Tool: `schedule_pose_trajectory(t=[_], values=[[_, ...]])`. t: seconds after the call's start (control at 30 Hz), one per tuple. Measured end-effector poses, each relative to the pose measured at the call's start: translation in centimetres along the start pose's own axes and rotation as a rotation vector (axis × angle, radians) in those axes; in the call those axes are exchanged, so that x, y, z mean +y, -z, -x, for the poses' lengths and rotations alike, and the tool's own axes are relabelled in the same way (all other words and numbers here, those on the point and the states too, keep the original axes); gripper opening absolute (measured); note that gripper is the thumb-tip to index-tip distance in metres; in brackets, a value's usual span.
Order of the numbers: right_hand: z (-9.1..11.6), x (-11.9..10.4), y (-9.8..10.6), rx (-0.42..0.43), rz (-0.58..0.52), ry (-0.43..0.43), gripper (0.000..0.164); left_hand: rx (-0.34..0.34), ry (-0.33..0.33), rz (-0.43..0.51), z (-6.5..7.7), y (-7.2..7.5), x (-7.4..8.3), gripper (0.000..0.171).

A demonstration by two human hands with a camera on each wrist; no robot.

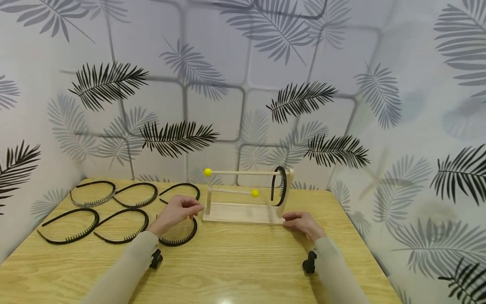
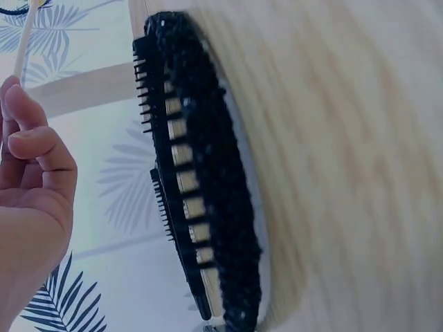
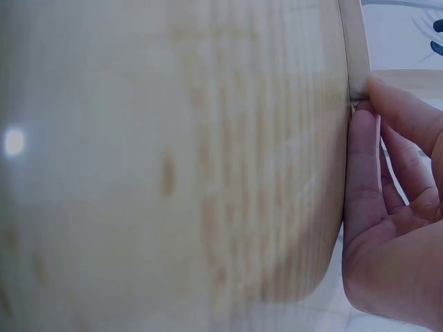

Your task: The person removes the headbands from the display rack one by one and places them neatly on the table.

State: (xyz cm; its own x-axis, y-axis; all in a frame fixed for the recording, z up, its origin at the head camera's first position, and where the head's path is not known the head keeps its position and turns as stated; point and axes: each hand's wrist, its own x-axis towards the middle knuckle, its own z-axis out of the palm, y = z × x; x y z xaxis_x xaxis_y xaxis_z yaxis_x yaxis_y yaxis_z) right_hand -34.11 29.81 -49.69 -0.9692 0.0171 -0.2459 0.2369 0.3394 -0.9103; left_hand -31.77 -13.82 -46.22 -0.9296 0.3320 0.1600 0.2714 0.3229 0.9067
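Note:
A pale wooden rack (image 1: 243, 213) with two dowels and yellow ball ends stands near the back of the table. One black toothed headband (image 1: 282, 185) hangs at the right end of its upper dowel. My left hand (image 1: 178, 213) is at the rack's left end, fingers loosely bent, fingertips right at the upright. Below that hand lies another black headband (image 1: 178, 241), partly hidden by it; its glittery band and teeth fill the middle of the left wrist view. My right hand (image 1: 303, 223) pinches the rack's front right corner, with the thumb (image 3: 401, 111) on the base edge.
Several more black headbands (image 1: 122, 241) lie in two rows on the left of the wooden table (image 1: 235, 266). Leaf-patterned walls (image 1: 212, 105) stand close behind the table and at both sides. A black wrist camera (image 1: 309, 262) sits under the right sleeve.

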Motion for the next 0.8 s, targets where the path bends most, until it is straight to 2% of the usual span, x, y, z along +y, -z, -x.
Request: schedule_pose_trajectory(t=[0.13, 0.33, 0.6, 0.8], values=[[0.0, 0.1, 0.0, -0.012, -0.005, 0.007, 0.036, 0.047, 0.013, 0.079, -0.1, -0.5, 0.0, 0.032], [-0.1, 0.1, 0.0, -0.009, -0.01, 0.007, 0.036, 0.113, -0.007, 0.158, -0.3, -1.7, 0.4, 0.026], [-0.1, 0.2, 0.1, -0.009, -0.025, -0.011, 0.037, 0.118, -0.043, 0.235, -1.1, -4.0, 0.9, 0.024], [-0.2, 0.3, 0.0, -0.012, -0.022, 0.0, 0.037, 0.134, -0.076, 0.241, -1.5, -5.8, 1.9, 0.022]])
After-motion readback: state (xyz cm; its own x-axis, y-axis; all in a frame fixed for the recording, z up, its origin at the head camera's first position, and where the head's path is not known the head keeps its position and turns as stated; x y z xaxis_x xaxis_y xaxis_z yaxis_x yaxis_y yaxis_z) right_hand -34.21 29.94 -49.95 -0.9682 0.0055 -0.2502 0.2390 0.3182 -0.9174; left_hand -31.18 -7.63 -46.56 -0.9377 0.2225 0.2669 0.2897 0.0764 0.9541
